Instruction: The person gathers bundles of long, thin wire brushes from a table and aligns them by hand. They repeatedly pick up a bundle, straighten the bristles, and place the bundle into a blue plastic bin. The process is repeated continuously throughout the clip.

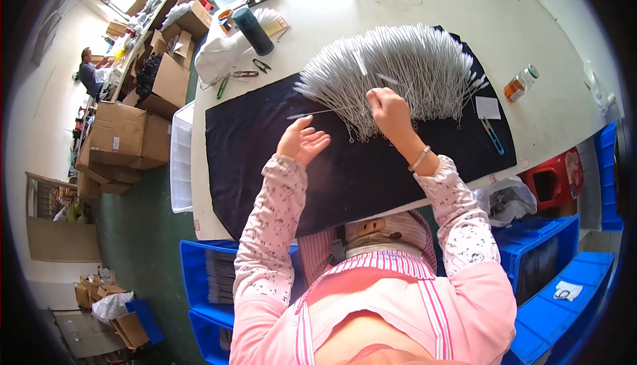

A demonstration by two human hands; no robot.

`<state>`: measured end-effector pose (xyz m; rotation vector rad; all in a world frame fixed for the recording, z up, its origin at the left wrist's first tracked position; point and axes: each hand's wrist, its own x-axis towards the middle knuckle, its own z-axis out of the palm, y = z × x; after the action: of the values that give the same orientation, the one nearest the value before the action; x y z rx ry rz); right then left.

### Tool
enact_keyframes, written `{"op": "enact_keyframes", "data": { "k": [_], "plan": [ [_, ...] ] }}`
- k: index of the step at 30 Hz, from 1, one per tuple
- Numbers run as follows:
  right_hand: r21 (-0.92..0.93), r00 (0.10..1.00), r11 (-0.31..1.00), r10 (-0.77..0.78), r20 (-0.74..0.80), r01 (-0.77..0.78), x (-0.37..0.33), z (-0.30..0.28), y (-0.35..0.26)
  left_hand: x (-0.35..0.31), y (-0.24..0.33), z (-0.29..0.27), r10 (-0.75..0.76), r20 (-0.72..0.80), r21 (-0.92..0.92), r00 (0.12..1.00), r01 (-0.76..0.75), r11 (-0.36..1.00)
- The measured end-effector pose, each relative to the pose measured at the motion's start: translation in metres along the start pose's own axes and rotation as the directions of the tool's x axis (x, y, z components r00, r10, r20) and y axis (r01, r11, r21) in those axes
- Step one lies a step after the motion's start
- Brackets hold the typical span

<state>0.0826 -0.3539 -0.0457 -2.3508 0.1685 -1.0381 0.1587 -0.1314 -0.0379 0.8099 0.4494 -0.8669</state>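
A large fanned heap of thin wire brushes [398,60] with grey-white bristles and looped wire ends lies on a black cloth [285,192]. My left hand [304,142] is left of the heap, palm turned up and fingers apart. A single brush [298,116] lies just beyond its thumb, its wire pointing toward the heap; whether the thumb touches it is unclear. Over the heap's near side, my right hand [391,112] has its fingers pinched together. What they hold, if anything, is hidden. Two brushes lie across the heap beyond it, one with a white coiled look [360,63].
A dark cylinder [253,31], snips [262,66] and a green-handled tool [222,88] stand or lie at far left. On the right are a paper slip [488,108], a blue cutter [493,137] and a glass jar [521,83]. Blue crates [544,239] flank me; a person [93,73] sits far left.
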Motion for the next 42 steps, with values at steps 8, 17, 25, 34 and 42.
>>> {"op": "enact_keyframes", "data": {
  "k": [8, 17, 25, 34, 42],
  "plan": [
    [-0.324, 0.942, 0.923, 0.279, 0.189, -0.208, 0.010, 0.049, 0.014, 0.069, -0.003, 0.052, -0.048, -0.166, 0.107, 0.985, 0.066, 0.992],
    [-0.213, 0.961, 0.953, 0.246, 0.125, -0.216, -0.003, 0.064, 0.034, 0.126, -0.011, 0.052, -0.109, -0.126, 0.201, 0.986, 0.132, 0.971],
    [-0.020, 0.949, 0.952, 0.305, 0.084, -0.304, 0.001, 0.051, 0.049, 0.126, -0.025, 0.086, 0.049, -0.015, 0.330, 0.999, -0.041, 0.943],
    [0.040, 0.932, 0.939, 0.332, 0.146, -0.341, 0.000, 0.045, 0.050, 0.118, -0.022, 0.073, 0.016, 0.057, 0.195, 0.998, -0.027, 0.981],
    [0.044, 0.897, 0.921, 0.364, 0.250, -0.386, 0.004, 0.026, 0.041, 0.084, -0.011, 0.071, 0.124, 0.180, 0.114, 0.976, -0.146, 0.983]
  ]
}}
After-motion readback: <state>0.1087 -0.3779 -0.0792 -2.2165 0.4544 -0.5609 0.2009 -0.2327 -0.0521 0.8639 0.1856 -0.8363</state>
